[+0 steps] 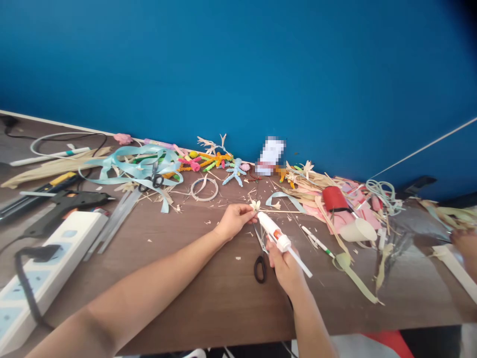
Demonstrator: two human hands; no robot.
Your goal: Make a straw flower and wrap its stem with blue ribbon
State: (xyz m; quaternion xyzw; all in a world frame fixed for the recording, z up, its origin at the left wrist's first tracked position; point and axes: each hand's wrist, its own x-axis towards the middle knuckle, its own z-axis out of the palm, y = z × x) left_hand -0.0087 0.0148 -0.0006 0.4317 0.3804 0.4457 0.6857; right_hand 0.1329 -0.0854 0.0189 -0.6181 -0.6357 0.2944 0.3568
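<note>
In the middle of the table my left hand (235, 221) pinches a small pale flower (255, 205) between thumb and fingertips. Wrapped round the handle of a white glue gun (275, 231) is my right hand (286, 266). The gun's nozzle points up and left, close to the flower; whether it touches cannot be made out. A clear glue stick (301, 263) juts from the gun's rear. Beneath the gun lies a pair of scissors (260, 269) with black handles, partly hidden by the gun and my right hand.
At left lie a white power strip (55, 271), a black glue gun (67, 206) and clear glue sticks (115, 223). Blue ribbon (130, 166) and fuzzy coloured stems (216, 160) line the wall. A red ribbon roll (334, 199) stands right. Another person's hand (465, 248) shows at the right edge.
</note>
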